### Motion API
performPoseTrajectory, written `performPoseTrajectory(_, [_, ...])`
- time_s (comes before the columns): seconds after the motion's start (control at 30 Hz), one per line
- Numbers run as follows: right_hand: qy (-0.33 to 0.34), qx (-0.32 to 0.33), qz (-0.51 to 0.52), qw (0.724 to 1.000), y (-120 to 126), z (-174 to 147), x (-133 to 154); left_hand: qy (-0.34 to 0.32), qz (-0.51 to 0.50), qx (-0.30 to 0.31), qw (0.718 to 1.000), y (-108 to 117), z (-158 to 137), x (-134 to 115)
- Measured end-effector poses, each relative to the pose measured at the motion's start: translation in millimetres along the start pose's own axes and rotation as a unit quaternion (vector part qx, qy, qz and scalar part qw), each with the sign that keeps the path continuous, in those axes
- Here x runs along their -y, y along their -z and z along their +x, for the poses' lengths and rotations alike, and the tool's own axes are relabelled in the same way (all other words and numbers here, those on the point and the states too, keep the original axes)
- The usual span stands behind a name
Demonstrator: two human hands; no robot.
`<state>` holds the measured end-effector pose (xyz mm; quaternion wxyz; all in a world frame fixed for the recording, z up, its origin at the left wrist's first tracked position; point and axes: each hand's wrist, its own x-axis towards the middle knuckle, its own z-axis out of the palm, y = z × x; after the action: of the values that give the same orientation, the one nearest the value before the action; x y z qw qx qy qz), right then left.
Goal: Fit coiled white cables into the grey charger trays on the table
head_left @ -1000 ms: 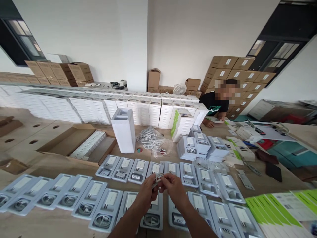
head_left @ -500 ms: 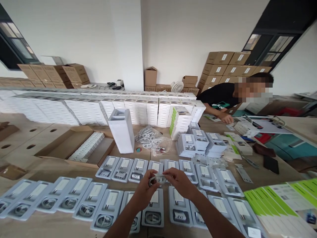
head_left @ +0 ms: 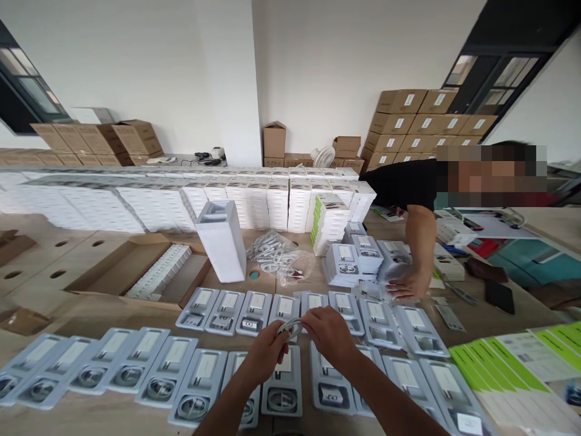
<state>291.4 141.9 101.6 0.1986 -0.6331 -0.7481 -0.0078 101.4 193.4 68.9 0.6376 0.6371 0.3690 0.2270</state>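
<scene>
A coiled grey-white cable (head_left: 292, 327) is held between my two hands above the rows of trays. My left hand (head_left: 267, 350) grips the coil from the left, thumb and fingers closed round it. From the right, my right hand (head_left: 327, 330) pinches the coil's other side. Beneath them lies a pale blue-grey tray (head_left: 281, 380) with a white block in its upper slot and a coiled cable in its lower one. A nearby tray (head_left: 330, 396) holds a small white printed piece in its lower slot instead of a coil.
A tall stack of trays (head_left: 226, 248) stands behind, beside a plastic bag of cables (head_left: 276, 257) and an open carton (head_left: 118, 266). Green-and-white boxes (head_left: 494, 369) lie at right. A co-worker's hand (head_left: 408, 283) reaches over the stacked filled trays. White boxes (head_left: 254, 203) line the back.
The co-worker has leaned over, and their arm now reaches toward the clear bags by the stacked trays. My hands still hold the cable, with my left hand turned and slightly lower.
</scene>
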Motion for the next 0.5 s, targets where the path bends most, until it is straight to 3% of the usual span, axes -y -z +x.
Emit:
performPoseTrajectory(0.1, [0.011,-0.025,-0.066,0.997,-3.2,0.3,3.9,0.018,-0.021,0.008,1.0,-0.6,0.8,2.3])
performPoseTrajectory(0.2, [-0.011,-0.001,-0.076,0.997,-6.8,0.4,11.2,0.025,0.018,-0.036,0.999,-1.9,5.1,10.0])
performPoseTrajectory(0.3, [-0.089,0.03,0.029,0.995,-11.6,2.3,18.5,0.003,0.109,-0.098,0.989,-3.4,10.4,20.2])
performPoseTrajectory(0.37, [-0.146,0.029,0.133,0.98,-16.6,4.9,21.4,-0.003,0.149,-0.115,0.982,-5.1,12.6,26.4])
performPoseTrajectory(0.5, [-0.203,-0.007,0.281,0.938,-32.5,10.2,23.1,-0.001,0.131,-0.12,0.984,-10.9,14.0,35.2])
